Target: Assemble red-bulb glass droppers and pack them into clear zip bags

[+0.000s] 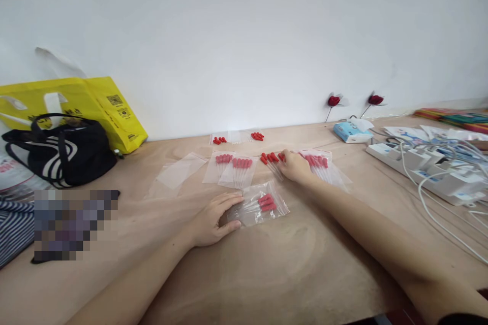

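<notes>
My left hand [216, 218] lies low on the table with its fingers stretched and thumb apart. Its fingertips touch the end of a clear zip bag [282, 204] holding several droppers with red rubber bulbs [267, 202]. Farther off, my right hand [296, 166] has its fingers curled down at a row of loose droppers [271, 158], closed on one at the row's right end; its fingertips are partly hidden. Filled dropper bags lie on both sides, one pair [237, 170] to the left and more [320, 163] to the right, partly behind my right forearm.
Small bags with red bulbs [257, 136] lie near the wall. Flat clear bags [183, 171] are at left, beyond them a black bag [87, 147] and a yellow bag [122, 111]. A tissue pack [351, 132], power strips [430, 172] and white cables occupy the right.
</notes>
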A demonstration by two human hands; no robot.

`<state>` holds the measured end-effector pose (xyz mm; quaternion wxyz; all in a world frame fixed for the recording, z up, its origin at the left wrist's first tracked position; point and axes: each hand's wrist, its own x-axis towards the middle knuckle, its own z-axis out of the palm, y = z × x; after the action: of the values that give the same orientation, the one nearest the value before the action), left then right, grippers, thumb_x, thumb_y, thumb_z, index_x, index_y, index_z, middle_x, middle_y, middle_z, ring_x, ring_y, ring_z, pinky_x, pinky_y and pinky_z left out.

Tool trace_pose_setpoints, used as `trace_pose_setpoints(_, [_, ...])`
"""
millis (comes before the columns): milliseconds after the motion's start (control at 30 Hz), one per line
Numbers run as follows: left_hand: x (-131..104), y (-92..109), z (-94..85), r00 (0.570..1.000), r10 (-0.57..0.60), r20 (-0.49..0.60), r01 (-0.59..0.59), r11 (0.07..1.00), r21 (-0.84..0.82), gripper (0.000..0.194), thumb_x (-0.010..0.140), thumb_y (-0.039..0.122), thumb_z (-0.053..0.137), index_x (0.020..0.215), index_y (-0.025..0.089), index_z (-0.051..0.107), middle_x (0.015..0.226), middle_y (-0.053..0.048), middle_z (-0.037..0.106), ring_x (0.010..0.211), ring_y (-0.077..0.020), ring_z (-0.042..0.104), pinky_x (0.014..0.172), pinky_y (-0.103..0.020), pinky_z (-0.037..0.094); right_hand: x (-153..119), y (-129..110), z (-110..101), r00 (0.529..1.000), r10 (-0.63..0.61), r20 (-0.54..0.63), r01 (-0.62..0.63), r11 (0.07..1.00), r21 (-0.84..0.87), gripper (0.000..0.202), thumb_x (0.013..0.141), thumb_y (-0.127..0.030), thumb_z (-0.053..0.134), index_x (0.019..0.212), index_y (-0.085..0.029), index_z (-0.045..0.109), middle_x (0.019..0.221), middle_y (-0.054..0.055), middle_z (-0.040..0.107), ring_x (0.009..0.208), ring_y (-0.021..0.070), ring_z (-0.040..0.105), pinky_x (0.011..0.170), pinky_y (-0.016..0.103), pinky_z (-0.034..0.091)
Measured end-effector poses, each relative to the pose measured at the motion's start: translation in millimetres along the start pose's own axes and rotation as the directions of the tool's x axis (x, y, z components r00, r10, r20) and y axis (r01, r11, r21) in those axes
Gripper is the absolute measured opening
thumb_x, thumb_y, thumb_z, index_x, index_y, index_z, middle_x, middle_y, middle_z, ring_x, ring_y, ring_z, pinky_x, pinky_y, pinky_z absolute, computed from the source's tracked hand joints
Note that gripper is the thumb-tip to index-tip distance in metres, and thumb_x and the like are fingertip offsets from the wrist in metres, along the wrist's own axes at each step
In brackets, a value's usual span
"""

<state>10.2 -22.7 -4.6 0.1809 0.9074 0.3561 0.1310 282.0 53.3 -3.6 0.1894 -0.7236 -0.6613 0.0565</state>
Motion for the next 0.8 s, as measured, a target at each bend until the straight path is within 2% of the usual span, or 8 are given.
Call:
trace_pose_setpoints(133, [-0.3, -1.8, 0.6, 1.0, 0.013, 0.002, -0.013, 1.0, -0.004, 0.048, 0.081, 0.04, 0.048, 0.124, 0.022, 0.039, 0.132, -0.006, 0.04, 0.122, -0.0211, 0.034, 0.102, -0.041, 0.029, 6.2, -12.1, 5.7, 0.998, 0.057, 0.022, -0.055, 0.997, -0.055, 0.026, 0.08, -0.02, 0.042, 0.105, -0.013, 0.045, 0.1, 0.015, 0.058, 0.095, 0.0255, 0.055, 0.074, 0.033, 0.04])
trace_pose_setpoints(200, [-0.2, -2.5, 0.9, 1.0, 0.017, 0.001, -0.017, 1.0, -0.008, 0.048, 0.08, 0.039, 0.048, 0.124, 0.021, 0.039, 0.132, -0.006, 0.04, 0.122, -0.0211, 0.034, 0.102, -0.04, 0.029, 5.0, -11.4, 4.8, 0.999, 0.047, -0.005, -0.047, 0.998, -0.028, 0.033, 0.081, -0.024, 0.041, 0.112, -0.012, 0.04, 0.101, 0.017, 0.057, 0.095, 0.0264, 0.055, 0.074, 0.034, 0.041])
trace_pose_setpoints(267, [-0.2, -2.8, 1.0, 1.0, 0.017, -0.002, -0.017, 1.0, -0.007, 0.048, 0.08, 0.039, 0.048, 0.124, 0.022, 0.039, 0.132, -0.006, 0.04, 0.122, -0.0212, 0.034, 0.102, -0.04, 0.029, 0.9, -5.4, 1.9, 0.998, -0.003, -0.064, 0.007, 0.997, 0.075, 0.045, 0.082, -0.029, 0.041, 0.121, -0.01, 0.031, 0.098, 0.015, 0.058, 0.091, 0.0251, 0.056, 0.073, 0.033, 0.042])
trace_pose_setpoints(333, [-0.2, -2.5, 0.8, 1.0, 0.016, 0.001, -0.016, 1.0, -0.003, 0.048, 0.081, 0.04, 0.048, 0.124, 0.022, 0.039, 0.132, -0.006, 0.04, 0.122, -0.0214, 0.034, 0.102, -0.041, 0.029, -6.5, 4.2, -0.8, 0.989, -0.062, -0.133, 0.094, 0.962, 0.258, 0.054, 0.081, -0.028, 0.042, 0.127, -0.009, 0.021, 0.087, 0.01, 0.059, 0.081, 0.0213, 0.057, 0.07, 0.031, 0.043])
trace_pose_setpoints(400, [-0.1, -1.7, 0.4, 1.0, 0.011, 0.004, -0.011, 1.0, 0.0, 0.048, 0.081, 0.04, 0.048, 0.124, 0.022, 0.038, 0.132, -0.006, 0.04, 0.122, -0.0215, 0.034, 0.101, -0.041, 0.029, -17.1, 14.1, -1.1, 0.986, -0.07, -0.154, 0.136, 0.869, 0.476, 0.058, 0.079, -0.025, 0.042, 0.129, -0.012, 0.016, 0.076, 0.003, 0.055, 0.065, 0.0163, 0.057, 0.061, 0.029, 0.045])
trace_pose_setpoints(533, [0.6, -0.1, -0.8, 1.0, -0.004, 0.008, 0.004, 1.0, -0.002, 0.048, 0.08, 0.039, 0.049, 0.124, 0.022, 0.039, 0.132, -0.006, 0.04, 0.122, -0.0221, 0.034, 0.101, -0.041, 0.029, -40.0, 23.2, 6.3, 0.993, 0.022, -0.112, 0.081, 0.557, 0.826, 0.056, 0.076, -0.028, 0.046, 0.124, -0.02, 0.018, 0.069, -0.004, 0.047, 0.046, 0.0107, 0.051, 0.045, 0.025, 0.045])
trace_pose_setpoints(700, [1.0, -0.7, -0.6, 1.0, 0.008, 0.004, -0.008, 1.0, -0.003, 0.048, 0.08, 0.039, 0.049, 0.124, 0.022, 0.038, 0.131, -0.006, 0.041, 0.121, -0.0211, 0.035, 0.101, -0.04, 0.03, -52.8, 9.8, 16.3, 0.985, 0.155, -0.08, 0.033, 0.281, 0.959, 0.048, 0.069, -0.029, 0.055, 0.107, -0.023, 0.027, 0.062, -0.008, 0.046, 0.049, 0.0123, 0.056, 0.047, 0.027, 0.05])
trace_pose_setpoints(800, [0.6, -0.7, -0.1, 1.0, -0.003, 0.006, 0.003, 1.0, 0.001, 0.048, 0.08, 0.039, 0.048, 0.124, 0.022, 0.039, 0.131, -0.006, 0.041, 0.121, -0.0217, 0.035, 0.101, -0.04, 0.03, -56.9, -0.4, 19.1, 0.989, 0.146, 0.011, -0.032, 0.146, 0.989, 0.041, 0.068, -0.032, 0.057, 0.097, -0.024, 0.029, 0.059, -0.008, 0.05, 0.05, 0.0124, 0.058, 0.051, 0.027, 0.051])
